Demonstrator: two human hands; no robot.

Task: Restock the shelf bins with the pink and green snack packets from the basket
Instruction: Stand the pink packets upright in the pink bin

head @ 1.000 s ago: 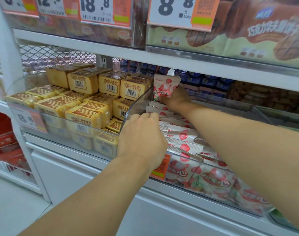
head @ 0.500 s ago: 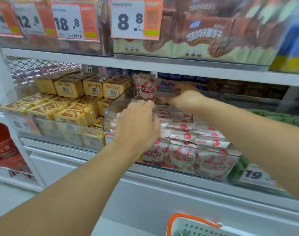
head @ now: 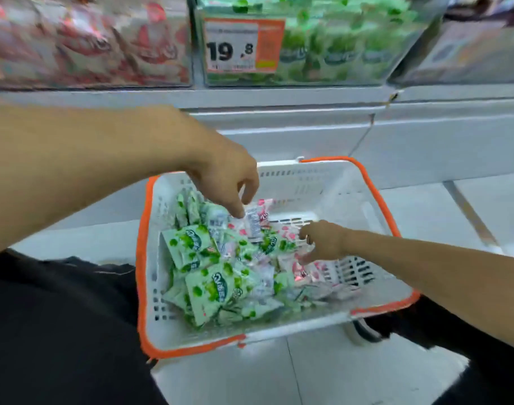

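A white basket with an orange rim [head: 375,200] stands on the floor below the shelf. Green snack packets [head: 215,287] fill its left and middle, and pink snack packets [head: 305,273] lie to the right. My left hand [head: 229,179] reaches down from the left and pinches a pink packet [head: 254,223] by its top edge. My right hand [head: 323,241] is low inside the basket, its fingers curled among the pink packets; whether it grips one is unclear. Above, blurred, are a shelf bin of pink packets [head: 89,45] and a bin of green packets [head: 337,45].
An orange price tag reading 19.8 [head: 241,45] is on the green bin's front. The white shelf base [head: 279,127] stands behind the basket. Dark clothing [head: 60,331] fills the lower left, and pale floor tiles [head: 484,206] lie to the right.
Both hands have left the pink shelf bin and dropped into the basket. The view has swung down from the shelves to the floor.
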